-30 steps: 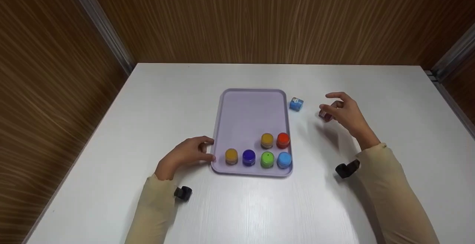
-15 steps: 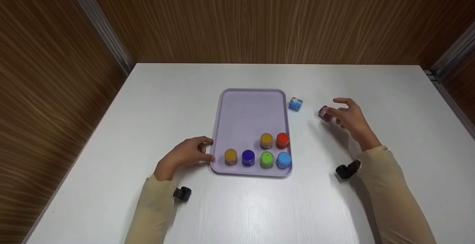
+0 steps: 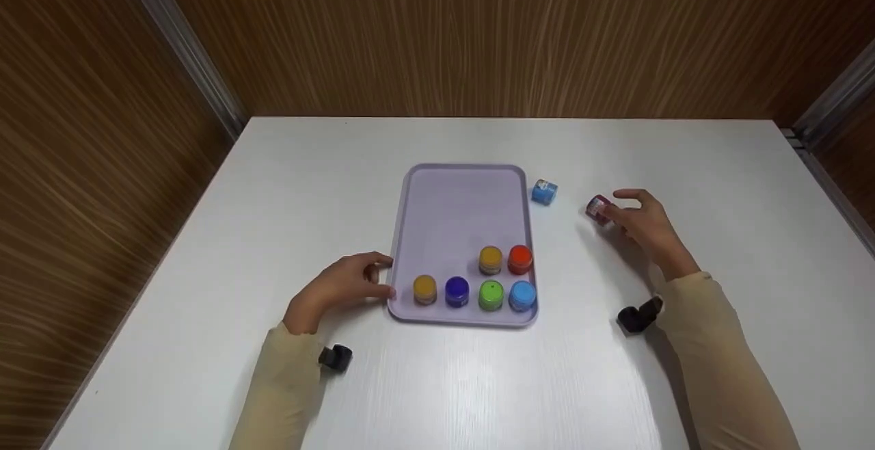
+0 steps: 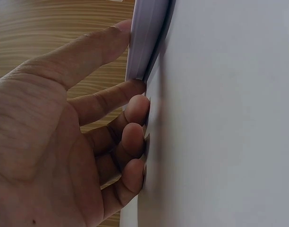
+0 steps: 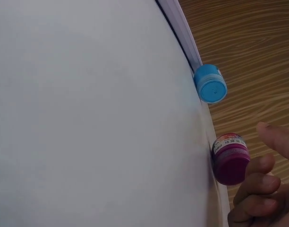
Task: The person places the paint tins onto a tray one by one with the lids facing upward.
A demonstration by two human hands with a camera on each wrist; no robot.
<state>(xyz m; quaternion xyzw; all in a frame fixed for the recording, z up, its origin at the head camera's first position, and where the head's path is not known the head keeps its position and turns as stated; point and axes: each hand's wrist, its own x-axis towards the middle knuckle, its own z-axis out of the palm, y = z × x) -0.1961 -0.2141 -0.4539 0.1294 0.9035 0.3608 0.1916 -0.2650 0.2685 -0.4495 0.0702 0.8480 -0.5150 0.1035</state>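
My left hand rests on the table at the left side of a lilac tray; its thumb and index fingertips touch the tray's outer edge, and the other fingers bend loosely against the tabletop. A small dark magenta paint jar lies on its side right of the tray. Close beside that jar is my right hand. In the right wrist view its thumb stands apart from the jar, while the bent fingers are near the lid; whether they touch it I cannot tell. A blue paint jar lies on its side between tray and magenta jar.
Several paint jars stand upright in the tray's near part: an ochre jar, a violet one, a green one, a light blue one, a second ochre jar and a red one. Wood-grain panels surround the white table.
My right hand has drawn back slightly right and toward me, uncovering more of the magenta jar. That jar lies in nearly the same place. My left hand stays at the tray.
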